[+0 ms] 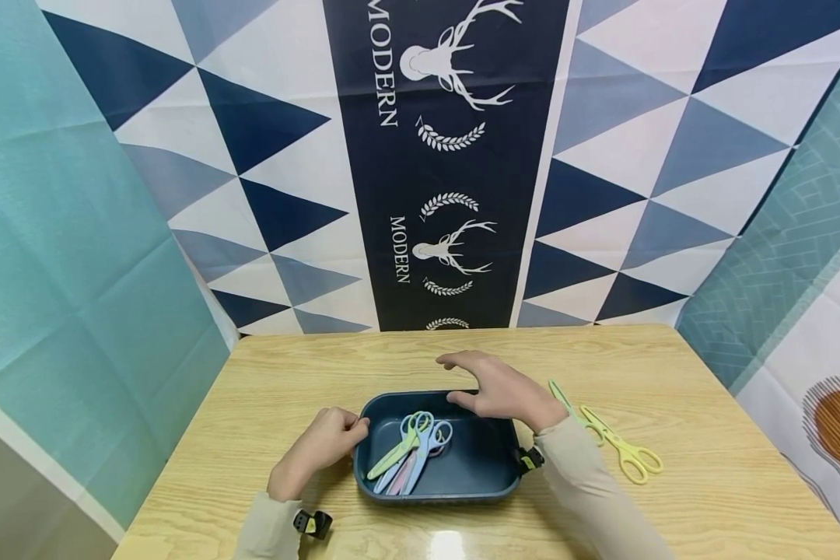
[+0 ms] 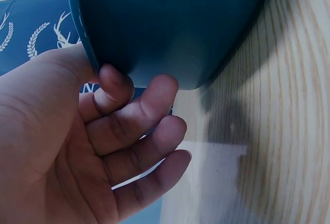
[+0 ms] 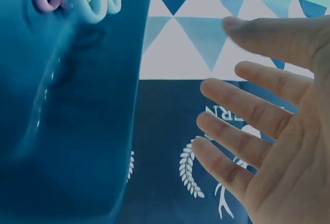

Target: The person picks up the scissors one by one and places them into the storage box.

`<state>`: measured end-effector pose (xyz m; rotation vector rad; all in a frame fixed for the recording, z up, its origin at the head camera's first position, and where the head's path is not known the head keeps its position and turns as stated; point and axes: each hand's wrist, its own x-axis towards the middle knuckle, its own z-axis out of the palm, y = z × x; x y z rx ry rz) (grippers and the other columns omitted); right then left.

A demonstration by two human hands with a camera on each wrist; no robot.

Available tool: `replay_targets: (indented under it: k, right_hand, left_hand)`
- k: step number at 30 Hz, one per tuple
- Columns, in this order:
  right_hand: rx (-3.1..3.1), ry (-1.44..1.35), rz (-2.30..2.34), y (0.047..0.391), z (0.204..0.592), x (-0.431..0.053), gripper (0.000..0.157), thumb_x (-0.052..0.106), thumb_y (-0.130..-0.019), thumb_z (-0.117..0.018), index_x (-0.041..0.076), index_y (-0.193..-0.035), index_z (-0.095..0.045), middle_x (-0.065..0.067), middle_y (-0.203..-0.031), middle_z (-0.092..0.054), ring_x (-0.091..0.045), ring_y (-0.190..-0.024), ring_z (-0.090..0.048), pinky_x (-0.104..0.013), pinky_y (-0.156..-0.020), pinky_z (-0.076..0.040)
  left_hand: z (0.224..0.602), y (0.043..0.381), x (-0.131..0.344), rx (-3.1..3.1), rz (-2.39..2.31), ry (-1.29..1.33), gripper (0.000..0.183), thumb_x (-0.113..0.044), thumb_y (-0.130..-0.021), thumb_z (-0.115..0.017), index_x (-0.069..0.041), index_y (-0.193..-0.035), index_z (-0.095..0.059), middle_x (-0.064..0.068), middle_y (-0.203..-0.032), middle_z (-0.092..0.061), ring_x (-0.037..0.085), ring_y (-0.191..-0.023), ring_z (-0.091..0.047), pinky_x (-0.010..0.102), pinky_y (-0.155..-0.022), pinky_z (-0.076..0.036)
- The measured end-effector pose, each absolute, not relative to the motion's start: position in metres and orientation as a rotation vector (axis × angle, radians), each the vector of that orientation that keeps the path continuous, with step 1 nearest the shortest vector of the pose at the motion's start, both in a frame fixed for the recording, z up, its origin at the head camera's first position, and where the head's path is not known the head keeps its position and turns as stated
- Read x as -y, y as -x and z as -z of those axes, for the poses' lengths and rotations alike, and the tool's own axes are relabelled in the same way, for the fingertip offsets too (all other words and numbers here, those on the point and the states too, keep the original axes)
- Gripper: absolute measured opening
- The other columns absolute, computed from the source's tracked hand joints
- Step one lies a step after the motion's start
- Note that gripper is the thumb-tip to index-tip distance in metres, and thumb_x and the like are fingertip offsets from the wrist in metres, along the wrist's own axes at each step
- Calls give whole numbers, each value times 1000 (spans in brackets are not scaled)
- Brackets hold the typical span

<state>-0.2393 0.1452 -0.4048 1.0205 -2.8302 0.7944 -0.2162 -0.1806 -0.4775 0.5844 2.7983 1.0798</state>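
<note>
**Left hand steadies the tray, right hand hovers open above it**

The dark blue tray (image 1: pixel 437 474) sits near the front-centre of the wooden worktop (image 1: pixel 707 498). The left hand (image 1: pixel 325 443) has its fingers curled vs. the tray's left corner, thumb over the rim per the left wrist view, prob. to keep the tray from sliding. The right hand (image 1: pixel 497 389) hangs over the tray's far right edge w/ fingers spread and loose, holding nothing; the right wrist view shows the palm bare.

Inside the tray lie several pastel scissors (image 1: pixel 409 451), green, blue and pink, overlapping in one bundle along the left half, handles toward the far wall. Two more yellow-green scissors (image 1: pixel 616 447) lie on the worktop just right of the tray, apart from it.

Hard to tell: exact no. of scissors in the bundle, since blades overlap. Right forearm covers part of the nearer loose pair and the tray's right rim. Left wrist view shows only the tray's outer wall, contents hidden.
</note>
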Motion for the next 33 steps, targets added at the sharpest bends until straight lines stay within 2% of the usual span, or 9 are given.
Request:
replay_targets:
  k: [11, 17, 20, 28, 33]
  right_hand:
    - [2744, -869, -807, 232, 409, -177, 68, 44, -95, -70, 11, -151, -49, -16, -153, -52, -41, -144, -45, -61, -114, -37]
    - [2744, -768, -834, 229, 412, -196, 79, 55, -93, -69, 15, -156, -43, -15, -158, -45, -40, -148, -39, -64, -115, -35]
    - [2735, -729, -824, 227, 414, -208, 82, 56, -92, -70, 13, -156, -41, -15, -159, -44, -39, -148, -39, -64, -115, -34]
    - [2718, -663, -775, 220, 419, -239, 81, 46, -93, -74, 10, -157, -39, -20, -157, -44, -45, -146, -37, -67, -113, -32]
    - [2732, -602, -761, 215, 425, -255, 86, 46, -92, -74, 11, -160, -34, -20, -160, -39, -47, -148, -32, -71, -112, -30]
  left_hand:
    - [478, 216, 181, -2789, -1081, -565, 50, -21, -104, -56, -18, -55, -45, -10, -50, -48, 3, -44, -41, 19, -48, -33]
    - [478, 217, 180, -2809, -1090, -602, 50, -19, -103, -57, -19, -55, -43, -11, -49, -46, 3, -44, -41, 19, -47, -33]
    - [479, 218, 180, -2801, -1093, -612, 50, -19, -103, -57, -19, -55, -43, -11, -49, -46, 3, -44, -41, 19, -47, -33]
    - [479, 218, 181, -2821, -1081, -611, 50, -20, -102, -57, -19, -55, -42, -12, -49, -47, 3, -45, -44, 19, -48, -35]
    - [478, 218, 181, -2812, -1083, -611, 50, -19, -102, -57, -19, -55, -41, -12, -49, -47, 4, -45, -45, 20, -48, -36]
